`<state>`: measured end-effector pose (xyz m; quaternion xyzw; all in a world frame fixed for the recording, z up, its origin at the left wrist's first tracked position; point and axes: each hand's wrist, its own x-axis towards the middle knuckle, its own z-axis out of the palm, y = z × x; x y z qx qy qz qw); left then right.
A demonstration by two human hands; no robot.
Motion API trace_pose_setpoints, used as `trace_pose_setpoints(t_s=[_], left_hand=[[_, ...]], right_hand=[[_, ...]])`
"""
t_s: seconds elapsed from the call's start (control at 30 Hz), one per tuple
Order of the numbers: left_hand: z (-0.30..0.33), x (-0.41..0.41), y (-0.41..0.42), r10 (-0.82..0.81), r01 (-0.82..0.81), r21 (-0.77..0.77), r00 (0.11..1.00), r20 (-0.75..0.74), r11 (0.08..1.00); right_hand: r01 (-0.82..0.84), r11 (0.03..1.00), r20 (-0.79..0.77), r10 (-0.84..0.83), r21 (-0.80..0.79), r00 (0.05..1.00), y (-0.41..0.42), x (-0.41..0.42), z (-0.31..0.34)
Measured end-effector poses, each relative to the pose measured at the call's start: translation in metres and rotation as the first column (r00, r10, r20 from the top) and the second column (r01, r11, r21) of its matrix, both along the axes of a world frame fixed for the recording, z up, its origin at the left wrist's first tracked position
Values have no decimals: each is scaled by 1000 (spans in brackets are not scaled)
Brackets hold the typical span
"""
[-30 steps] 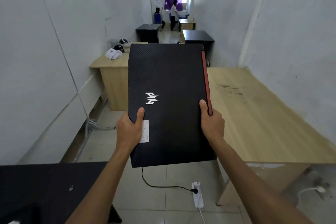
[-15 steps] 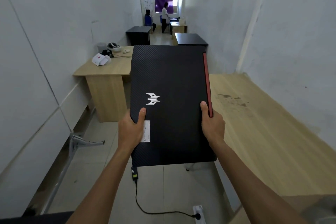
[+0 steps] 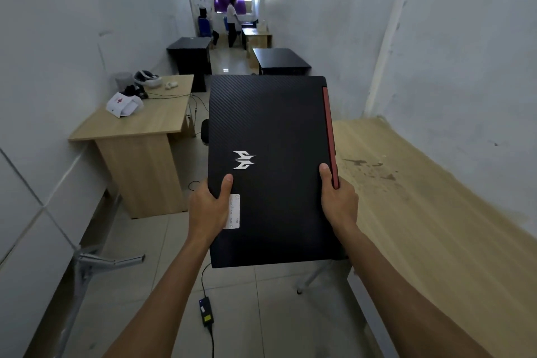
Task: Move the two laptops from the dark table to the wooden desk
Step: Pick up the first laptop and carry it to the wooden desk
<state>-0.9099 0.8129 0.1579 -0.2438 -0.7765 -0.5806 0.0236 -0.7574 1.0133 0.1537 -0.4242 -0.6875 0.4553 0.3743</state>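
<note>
A closed black laptop [image 3: 273,131] with a silver logo, a red strip along its right edge and a white sticker is held flat in the air in front of me. My left hand [image 3: 207,209] grips its left edge, thumb on the lid. My right hand [image 3: 338,200] grips its right edge by the red strip, thumb on top. The wooden desk [image 3: 436,212] stretches along the right wall, just right of the laptop. The dark table and a second laptop are out of view.
A smaller wooden desk [image 3: 139,122] stands at the left with a white box [image 3: 122,103] and a headset [image 3: 146,78]. A power adapter [image 3: 206,314] and its cable lie on the tiled floor. Dark tables [image 3: 279,59] and two people stand far down the room.
I have walked forward with the laptop in both hands. The dark table has dropped out of view at the bottom left, and the wooden desk on the right is closer.
</note>
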Motion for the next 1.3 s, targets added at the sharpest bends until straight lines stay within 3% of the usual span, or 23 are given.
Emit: trace_pose_setpoints(t_s=[0.63,0.97,1.3], left_hand=[[-8,-170,203,-32,31,-56,999,-18,998],[-30,-235,338,-280,281,-38,960,21,959],[-38,-277,474,-565,566,-89,824,43,819]], right_hand=[[43,998,14,-43,-46,999,191,-158,-13],[264,963,40,-262,-62,964,281,-181,-29],[566,818,75,-561,-102,825,348,-187,-49]])
